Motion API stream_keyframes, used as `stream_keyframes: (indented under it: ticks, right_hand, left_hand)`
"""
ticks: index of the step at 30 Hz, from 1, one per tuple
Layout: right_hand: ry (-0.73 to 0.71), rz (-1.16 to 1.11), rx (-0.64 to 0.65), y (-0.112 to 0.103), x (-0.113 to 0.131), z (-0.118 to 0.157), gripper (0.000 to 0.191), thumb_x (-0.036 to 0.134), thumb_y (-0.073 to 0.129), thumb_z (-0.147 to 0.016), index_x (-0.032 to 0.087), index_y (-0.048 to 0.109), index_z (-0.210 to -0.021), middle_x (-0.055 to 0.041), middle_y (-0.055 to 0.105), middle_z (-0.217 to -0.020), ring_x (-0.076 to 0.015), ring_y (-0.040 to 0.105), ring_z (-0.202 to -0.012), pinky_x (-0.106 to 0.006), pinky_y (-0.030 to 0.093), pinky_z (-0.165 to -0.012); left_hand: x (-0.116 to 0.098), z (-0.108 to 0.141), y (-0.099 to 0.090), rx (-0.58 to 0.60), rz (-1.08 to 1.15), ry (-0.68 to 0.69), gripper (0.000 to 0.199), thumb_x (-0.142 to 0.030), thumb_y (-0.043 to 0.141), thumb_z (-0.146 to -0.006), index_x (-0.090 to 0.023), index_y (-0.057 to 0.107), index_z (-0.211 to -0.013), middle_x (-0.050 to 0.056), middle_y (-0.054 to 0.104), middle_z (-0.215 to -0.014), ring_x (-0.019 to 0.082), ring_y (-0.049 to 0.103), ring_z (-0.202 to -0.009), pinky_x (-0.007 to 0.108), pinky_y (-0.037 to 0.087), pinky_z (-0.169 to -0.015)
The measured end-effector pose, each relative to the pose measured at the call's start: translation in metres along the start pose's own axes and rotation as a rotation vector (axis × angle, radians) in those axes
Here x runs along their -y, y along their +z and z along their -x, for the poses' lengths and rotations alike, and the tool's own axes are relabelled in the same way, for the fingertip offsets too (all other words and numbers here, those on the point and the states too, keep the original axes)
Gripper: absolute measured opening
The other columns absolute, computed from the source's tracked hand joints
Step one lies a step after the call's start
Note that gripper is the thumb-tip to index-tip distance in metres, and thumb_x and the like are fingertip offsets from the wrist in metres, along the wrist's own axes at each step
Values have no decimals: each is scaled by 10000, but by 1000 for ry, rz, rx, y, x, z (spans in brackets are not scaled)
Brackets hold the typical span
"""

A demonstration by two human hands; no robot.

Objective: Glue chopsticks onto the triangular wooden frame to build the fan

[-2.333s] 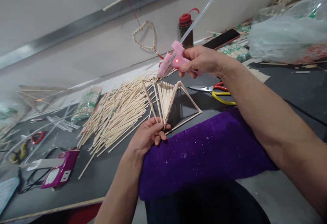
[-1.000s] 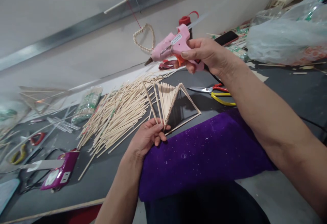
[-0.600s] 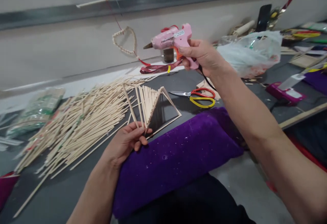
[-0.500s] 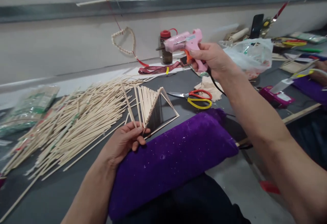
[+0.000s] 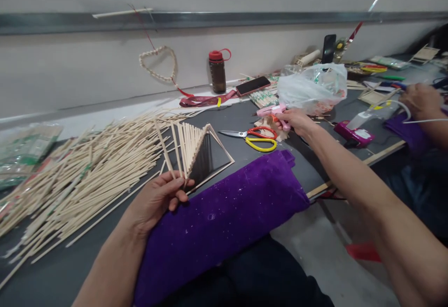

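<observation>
Well, the left hand [image 5: 159, 198] has its thumb and curled fingers pinched on the near corner of the stick frame [image 5: 191, 147], which sits on the grey surface [image 5: 229, 116] just past a purple cloth [image 5: 224, 218]. The right hand [image 5: 297, 121] is wrapped round the handle of a pink glue gun [image 5: 269, 110], nozzle pointing left; I can't tell whether the gun touches anything beneath. Scissors [image 5: 246, 134] lie between the frame and that hand. Sticks [image 5: 105, 167] spread out left of the frame. Farther back are a bottle [image 5: 217, 73], a phone [image 5: 252, 86] and a plastic bag [image 5: 311, 87].
</observation>
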State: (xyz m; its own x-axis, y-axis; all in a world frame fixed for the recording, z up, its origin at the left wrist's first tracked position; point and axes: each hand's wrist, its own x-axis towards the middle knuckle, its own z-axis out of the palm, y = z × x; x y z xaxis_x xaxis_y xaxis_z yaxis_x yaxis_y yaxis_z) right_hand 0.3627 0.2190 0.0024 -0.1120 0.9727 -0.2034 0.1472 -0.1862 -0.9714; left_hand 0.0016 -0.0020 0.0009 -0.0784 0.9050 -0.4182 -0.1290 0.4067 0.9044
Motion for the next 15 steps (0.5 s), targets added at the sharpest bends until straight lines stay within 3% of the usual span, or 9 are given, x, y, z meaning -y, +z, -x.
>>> stream_keyframes:
  ticks: [8,15]
  right_hand:
    - [64,1,2,12,-7,-12,170,147,584,-877,69,604,-727,-55,613,-530,-91,548,-383,-157,432,-358]
    - [105,-72,-32,-9,0,-5,163,180,502,-931,93,601,-834,-29,624,-589,-65,568,-453,-144,496,-438]
  left_hand:
    - [-2,1,1,-18,3,-4,277,-243,795,-640,-125,599,-796,56,721,-651,37,446,-289,130,350,-300]
    - [-1,0,1,-6,3,-13,261,-245,790,-648,-128,599,-782,52,709,-617,46,457,-291,131,348,-299]
